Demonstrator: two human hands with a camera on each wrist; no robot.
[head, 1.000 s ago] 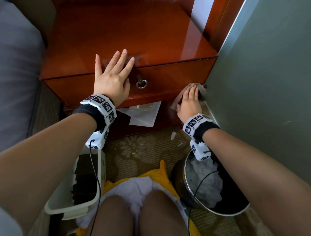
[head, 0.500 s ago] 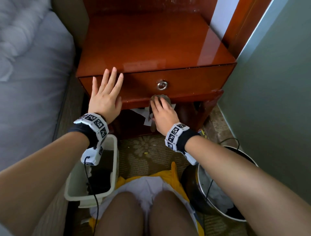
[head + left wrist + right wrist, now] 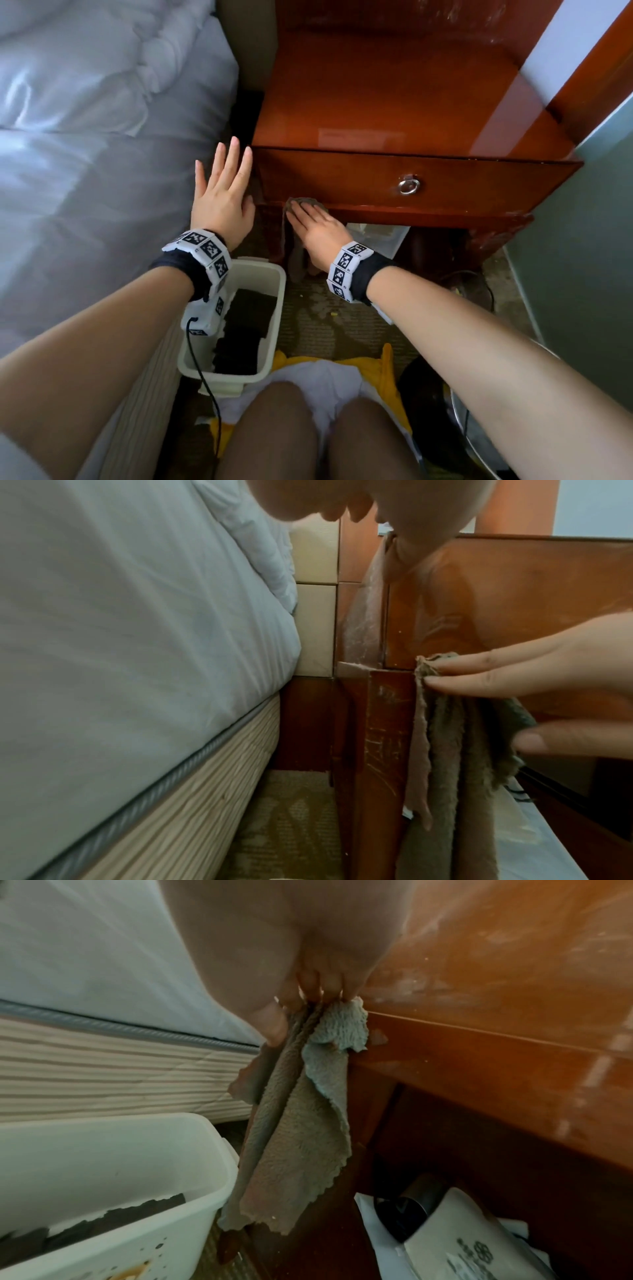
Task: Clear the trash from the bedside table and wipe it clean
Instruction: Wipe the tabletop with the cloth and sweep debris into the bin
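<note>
The glossy reddish-brown wooden bedside table (image 3: 394, 113) fills the 12 to 2 o'clock part of the head view, its top edge running straight across above a drawer front with a round metal ring pull (image 3: 409, 185); the right hand (image 3: 317, 230) lies with straight fingers pressing a grey-brown frayed terry cloth (image 3: 295, 240) flat against the lower rail under the drawer, near the table's left front corner, and the loose part of the cloth hangs down the front leg (image 3: 377, 737), which is scratched pale in the left wrist view; the left hand (image 3: 222, 202) is released, fingers straight and together, laid against the table's left corner at 11 o'clock, holding nothing; a narrow dark gap separates the table's left side from the white-sheeted bed (image 3: 85, 137), leaving little room there; a white rectangular plastic bin (image 3: 274, 274) with dark contents stands on the patterned carpet just below the left wrist, close to the hanging cloth; under the table a white paper packet with dark print (image 3: 459, 1240) lies half hidden by the rail, with a dark rounded object beside it that is hard to make out; at 4 o'clock a round metal-rimmed bin (image 3: 460, 421) is cut off by the right forearm and the frame edge; a grey-green wall (image 3: 582, 257) closes the right side.
</note>
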